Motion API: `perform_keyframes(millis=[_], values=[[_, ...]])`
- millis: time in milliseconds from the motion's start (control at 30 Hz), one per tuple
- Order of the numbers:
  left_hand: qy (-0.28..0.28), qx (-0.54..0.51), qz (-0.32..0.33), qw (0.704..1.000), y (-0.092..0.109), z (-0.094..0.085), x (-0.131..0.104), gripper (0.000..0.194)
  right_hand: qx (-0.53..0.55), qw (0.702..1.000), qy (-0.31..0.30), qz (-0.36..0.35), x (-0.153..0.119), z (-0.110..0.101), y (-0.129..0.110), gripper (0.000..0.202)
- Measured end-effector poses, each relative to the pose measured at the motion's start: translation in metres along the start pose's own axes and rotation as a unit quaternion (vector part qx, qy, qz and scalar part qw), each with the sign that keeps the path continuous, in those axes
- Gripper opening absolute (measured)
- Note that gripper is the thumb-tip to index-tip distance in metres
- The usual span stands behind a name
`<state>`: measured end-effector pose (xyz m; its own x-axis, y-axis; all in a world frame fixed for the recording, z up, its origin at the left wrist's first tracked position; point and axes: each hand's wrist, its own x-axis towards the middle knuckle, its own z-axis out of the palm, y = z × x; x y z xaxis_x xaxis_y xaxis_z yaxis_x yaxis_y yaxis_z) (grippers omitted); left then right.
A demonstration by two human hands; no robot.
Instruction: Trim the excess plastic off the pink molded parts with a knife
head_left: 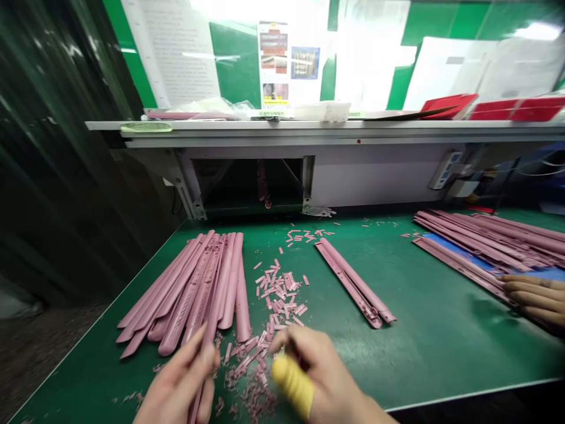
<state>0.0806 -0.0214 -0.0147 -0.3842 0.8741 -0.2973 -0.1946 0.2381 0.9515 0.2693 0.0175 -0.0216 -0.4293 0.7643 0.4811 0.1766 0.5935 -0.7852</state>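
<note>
My left hand (183,380) is closed around a long pink plastic strip (213,306), which slants up and away over a fanned pile of similar strips (176,294). To its right, my right hand (315,371) is curled with the fingers pinched together. Yellow tape wraps one of its digits, and motion blurs it, so what it grips is hidden. Beneath and between both hands lie small pink offcuts (282,288) and curly shavings (256,394). Two more pink strips (353,282) lie side by side beyond my right hand.
At the right, another person's hand (536,297) touches a pink strip near a stack of strips (485,235) on a blue sheet. A shelf (282,134) with papers and a white tray (322,111) spans the back. The green table (419,359) has its left edge near the pile.
</note>
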Motion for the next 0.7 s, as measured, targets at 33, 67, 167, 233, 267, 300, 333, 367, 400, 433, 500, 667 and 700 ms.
perform_keyframes(millis=[33,67,167,233,267,300,333,367,400,433,500,667,700], values=[[0.009,-0.073,-0.029,0.997,0.004,0.005,0.004,0.043,-0.05,0.996,-0.032,-0.06,-0.006,0.012,0.003,0.041],[0.016,-0.113,-0.038,0.993,0.009,0.01,0.008,0.036,-0.111,0.986,-0.052,-0.116,-0.011,0.026,0.006,0.043],[0.012,-0.152,-0.03,0.988,0.016,0.023,0.02,0.023,-0.301,0.933,-0.04,-0.191,-0.021,0.059,0.012,0.038],[0.008,-0.166,-0.01,0.986,0.017,0.028,0.024,0.02,-0.36,0.911,-0.048,-0.195,-0.02,0.066,0.012,0.033],[0.008,-0.17,0.0,0.985,0.016,0.029,0.025,0.02,-0.369,0.906,-0.061,-0.196,-0.018,0.065,0.011,0.031],[0.008,-0.172,0.006,0.985,0.015,0.029,0.025,0.02,-0.374,0.904,-0.078,-0.193,-0.016,0.062,0.009,0.031],[0.008,-0.174,0.009,0.985,0.013,0.029,0.024,0.02,-0.376,0.902,-0.097,-0.188,-0.013,0.058,0.008,0.031],[0.009,-0.175,0.011,0.984,0.013,0.029,0.024,0.02,-0.377,0.901,-0.118,-0.183,-0.011,0.054,0.006,0.031],[0.01,-0.176,0.011,0.984,0.012,0.029,0.023,0.019,-0.376,0.899,-0.137,-0.179,-0.009,0.051,0.005,0.031],[0.012,-0.178,0.009,0.984,0.012,0.03,0.023,0.019,-0.374,0.898,-0.151,-0.177,-0.008,0.049,0.005,0.031],[0.015,-0.182,0.006,0.983,0.013,0.031,0.022,0.019,-0.373,0.895,-0.158,-0.185,-0.009,0.05,0.005,0.03],[0.008,-0.217,-0.013,0.976,0.015,0.033,0.025,0.016,-0.329,0.901,-0.085,-0.268,-0.021,0.058,0.011,0.037],[0.006,-0.229,-0.019,0.973,0.015,0.032,0.025,0.015,-0.306,0.908,-0.075,-0.276,-0.023,0.058,0.012,0.04]])
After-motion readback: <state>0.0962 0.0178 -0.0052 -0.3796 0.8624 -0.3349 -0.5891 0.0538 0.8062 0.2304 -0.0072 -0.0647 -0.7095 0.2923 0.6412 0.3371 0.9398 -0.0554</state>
